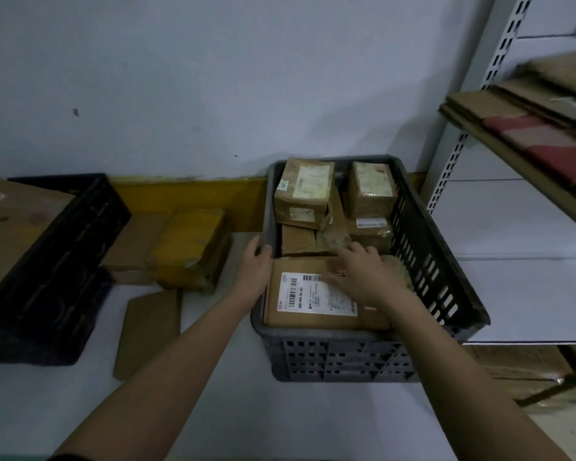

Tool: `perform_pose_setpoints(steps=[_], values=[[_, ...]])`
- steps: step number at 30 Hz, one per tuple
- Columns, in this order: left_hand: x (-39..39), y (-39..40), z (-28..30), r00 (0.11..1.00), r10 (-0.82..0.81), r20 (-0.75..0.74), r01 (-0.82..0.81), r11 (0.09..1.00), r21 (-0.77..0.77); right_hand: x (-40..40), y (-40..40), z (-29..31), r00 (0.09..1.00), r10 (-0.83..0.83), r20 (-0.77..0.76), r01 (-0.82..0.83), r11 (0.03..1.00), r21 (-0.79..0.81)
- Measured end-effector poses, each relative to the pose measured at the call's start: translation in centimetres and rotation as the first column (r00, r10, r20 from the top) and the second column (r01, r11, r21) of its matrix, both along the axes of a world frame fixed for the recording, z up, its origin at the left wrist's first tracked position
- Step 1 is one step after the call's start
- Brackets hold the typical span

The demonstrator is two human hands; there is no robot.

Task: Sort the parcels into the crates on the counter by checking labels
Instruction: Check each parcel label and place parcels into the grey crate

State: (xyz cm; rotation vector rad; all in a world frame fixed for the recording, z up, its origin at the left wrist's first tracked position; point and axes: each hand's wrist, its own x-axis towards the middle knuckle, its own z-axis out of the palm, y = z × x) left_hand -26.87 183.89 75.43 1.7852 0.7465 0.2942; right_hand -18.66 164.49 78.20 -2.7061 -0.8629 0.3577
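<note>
On the counter: grey crate [363,354] against the wall, black crate [47,271] well apart to its left, loose parcels between them.
Grey crate contents: flat box [313,314] lying at the near end, label [316,296] face up; behind it several small brown boxes, two of them, tall box [303,191] and right box [371,189], sitting highest at the far end.
Black crate contents: large brown carton [10,224] fills what shows of it; nothing else can be made out.
Loose parcels: yellow packet [190,247] by the wall on top of brown packages; flat card envelope [150,331] nearer the front edge.
Left hand [253,267]: fingers curled over the grey crate's left rim and the flat box's far left corner; whether they grip the box or only the rim, I cannot tell. Probably steadying the crate or squaring the box.
Right hand [369,274]: palm down, fingers spread and loose over the flat box's far right part, partly covering the label; it clasps nothing that shows.
Why so: the label faces up, likely for reading; the hand on top looks like pressing the box level in the crate.
Stage: judged as settling the flat box in the grey crate; the loose parcels are not yet sorted.
Shelving [459,151]: to the right, flattened cartons [529,124] on it.
</note>
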Motion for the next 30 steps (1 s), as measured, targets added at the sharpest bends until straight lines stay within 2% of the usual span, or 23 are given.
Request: perform_pose_setpoints(steps=[2,4,6,9,13,16,20,22,26,30], values=[[-0.9,1.6,-0.3,0.999,0.018,-0.045,-0.021,0.998,-0.065,-0.3,1.4,0.9,0.995,-0.029,0.097,0.015,0.99,0.142],[-2.3,4.2,-0.8,0.996,0.065,-0.056,-0.07,0.992,-0.106,-0.7,3.3,2.0,0.993,-0.025,0.116,-0.012,0.951,0.31],[-4.4,7.3,-1.7,0.99,0.122,-0.072,-0.132,0.981,-0.141,-1.3,5.8,3.0,0.993,0.016,0.114,-0.062,0.909,0.413],[-8.7,11.8,-3.1,0.973,0.203,-0.106,-0.213,0.973,-0.092,-3.0,10.5,3.6,0.993,0.105,0.051,-0.116,0.845,0.522],[-14.4,17.5,-5.3,0.948,0.27,-0.168,-0.27,0.963,0.026,-6.3,17.7,2.6,0.968,0.21,-0.136,-0.091,0.802,0.59],[-16.9,21.5,-6.8,0.925,0.313,-0.214,-0.323,0.946,-0.013,-9.1,23.0,-0.1,0.931,0.238,-0.278,-0.055,0.842,0.536],[-19.2,25.0,-9.8,0.913,0.281,-0.295,-0.321,0.942,-0.097,-12.0,27.9,-5.3,0.859,0.236,-0.455,-0.034,0.912,0.408],[-20.0,26.1,-11.2,0.897,0.273,-0.346,-0.332,0.935,-0.122,-13.1,29.2,-8.1,0.833,0.187,-0.52,0.001,0.94,0.34],[-20.9,28.0,-13.9,0.878,0.22,-0.425,-0.339,0.912,-0.229,-15.2,31.1,-13.1,0.777,0.005,-0.63,0.073,0.993,0.098],[-21.6,29.3,-15.2,0.874,0.189,-0.447,-0.351,0.883,-0.312,-17.2,32.8,-16.1,0.742,-0.072,-0.667,0.097,0.995,0.001]])
